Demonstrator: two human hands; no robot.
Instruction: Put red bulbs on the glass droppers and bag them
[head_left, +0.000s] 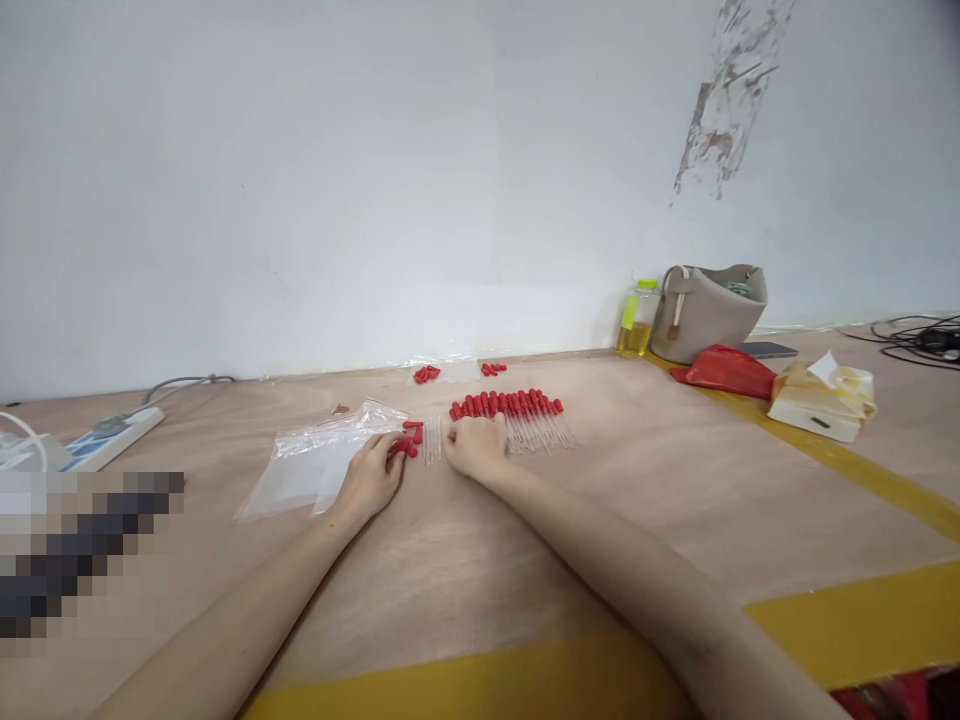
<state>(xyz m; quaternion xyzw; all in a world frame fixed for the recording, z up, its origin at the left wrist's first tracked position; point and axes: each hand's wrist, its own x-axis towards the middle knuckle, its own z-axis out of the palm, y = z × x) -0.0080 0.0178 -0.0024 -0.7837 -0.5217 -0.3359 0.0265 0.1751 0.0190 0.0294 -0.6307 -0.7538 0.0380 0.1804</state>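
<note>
Red pieces [514, 402], perhaps caps; bottle label [628, 312] blurred

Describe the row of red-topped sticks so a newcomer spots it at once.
On the brown table, find the right hand. The row of red-topped sticks starts behind it and runs right. Red tops on pale stems set it apart from the bare sticks and loose red pieces nearby.

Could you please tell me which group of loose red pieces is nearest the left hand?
The front group of red pieces, beside the left hand; the other two groups lie farther back, near the wall.
</note>
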